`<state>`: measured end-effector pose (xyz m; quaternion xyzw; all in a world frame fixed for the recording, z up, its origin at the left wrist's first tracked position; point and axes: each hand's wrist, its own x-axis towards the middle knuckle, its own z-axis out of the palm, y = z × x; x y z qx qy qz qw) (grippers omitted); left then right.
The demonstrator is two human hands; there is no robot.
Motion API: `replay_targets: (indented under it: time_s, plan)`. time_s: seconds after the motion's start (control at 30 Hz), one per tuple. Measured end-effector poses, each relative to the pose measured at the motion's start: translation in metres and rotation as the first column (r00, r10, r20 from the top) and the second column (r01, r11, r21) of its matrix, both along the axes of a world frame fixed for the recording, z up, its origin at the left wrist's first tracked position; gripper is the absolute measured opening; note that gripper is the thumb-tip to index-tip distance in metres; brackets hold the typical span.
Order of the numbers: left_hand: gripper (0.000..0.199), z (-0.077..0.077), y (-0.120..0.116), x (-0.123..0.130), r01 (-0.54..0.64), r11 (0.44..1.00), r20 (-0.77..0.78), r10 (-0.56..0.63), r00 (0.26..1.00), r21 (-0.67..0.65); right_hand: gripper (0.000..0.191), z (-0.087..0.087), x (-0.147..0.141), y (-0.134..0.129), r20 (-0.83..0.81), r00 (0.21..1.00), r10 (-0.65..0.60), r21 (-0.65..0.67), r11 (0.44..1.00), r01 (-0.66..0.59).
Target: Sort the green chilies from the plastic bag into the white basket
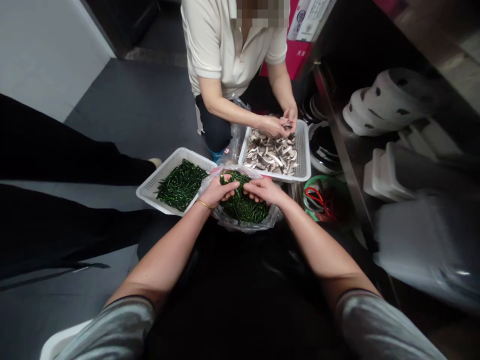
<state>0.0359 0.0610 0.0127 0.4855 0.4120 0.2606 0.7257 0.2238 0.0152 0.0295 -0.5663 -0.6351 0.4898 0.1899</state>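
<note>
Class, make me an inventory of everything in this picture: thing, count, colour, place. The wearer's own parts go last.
Left basket: one, white, left of the bag.
Plastic bag: one, clear, under the wearer's hands.
Thin peppers: many, green, in left basket and bag.
Right basket: one, white, before the co-worker.
Mushroom strips: many, grey-white, in right basket.
Co-worker: one, cream shirt, opposite.
Trouser legs: two, black, far left.
Box: one, red, behind the co-worker.
Basin: one, green, right of the bag.
Cylinders with holes: uncounted, white, right shelf.
Containers: several, pale, far right.
Floor: one, grey, below.
Bracelet: one, gold, left wrist.
Left hand: one, bare, over the bag.
Right hand: one, bare, over the bag.
</note>
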Motion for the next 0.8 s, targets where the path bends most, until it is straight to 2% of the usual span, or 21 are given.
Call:
replay_targets:
  time_s: [0.07,0.1,0.17,0.23,0.3,0.37,0.43,0.5,0.57,0.7,0.8]
  plan:
    - [0.032,-0.001,0.0,0.002,-0.09,0.995,-0.015,0.091,0.996,0.047,0.047,-0.004,-0.012,-0.002,0.139,0.99,0.02,-0.005,1.0,-0.019]
    - [0.032,-0.001,-0.001,0.003,-0.126,0.989,-0.029,0.128,0.991,0.075,0.044,-0.004,-0.019,-0.003,0.247,0.969,0.025,0.036,0.999,-0.035]
    - [0.033,-0.002,-0.002,0.005,-0.189,0.976,-0.061,0.196,0.979,0.111,0.039,-0.002,-0.029,-0.006,0.474,0.88,0.017,0.163,0.981,-0.107]
    - [0.035,-0.003,-0.003,0.005,-0.231,0.969,-0.09,0.239,0.967,0.087,0.036,0.003,-0.034,-0.01,0.62,0.782,0.068,0.226,0.939,-0.261]
    - [0.036,-0.004,-0.001,0.003,-0.241,0.971,-0.096,0.24,0.966,0.005,0.037,0.009,-0.031,-0.012,0.656,0.727,0.203,0.198,0.883,-0.425]
    - [0.034,-0.003,0.003,-0.001,-0.236,0.968,-0.038,0.233,0.972,-0.09,0.038,0.01,-0.02,-0.01,0.64,0.695,0.329,0.128,0.846,-0.518]
    - [0.031,0.0,0.008,-0.006,-0.222,0.962,0.094,0.238,0.967,-0.16,0.032,0.005,-0.004,-0.004,0.668,0.654,0.356,0.022,0.869,-0.495]
    - [0.026,0.004,0.013,-0.011,-0.21,0.957,0.231,0.255,0.939,-0.203,0.033,-0.006,0.01,0.003,0.747,0.593,0.302,-0.064,0.919,-0.388]
    - [0.019,0.008,0.017,-0.016,-0.191,0.954,0.296,0.256,0.92,-0.231,0.042,-0.021,0.017,0.01,0.801,0.556,0.22,-0.041,0.948,-0.316]
    - [0.022,0.009,0.018,-0.02,-0.149,0.957,0.284,0.22,0.933,-0.25,0.035,-0.049,0.012,0.018,0.812,0.557,0.176,0.015,0.947,-0.32]
    - [0.027,0.005,0.014,-0.017,-0.12,0.974,0.227,0.163,0.96,-0.192,0.03,-0.049,0.012,0.021,0.8,0.571,0.187,0.011,0.945,-0.326]
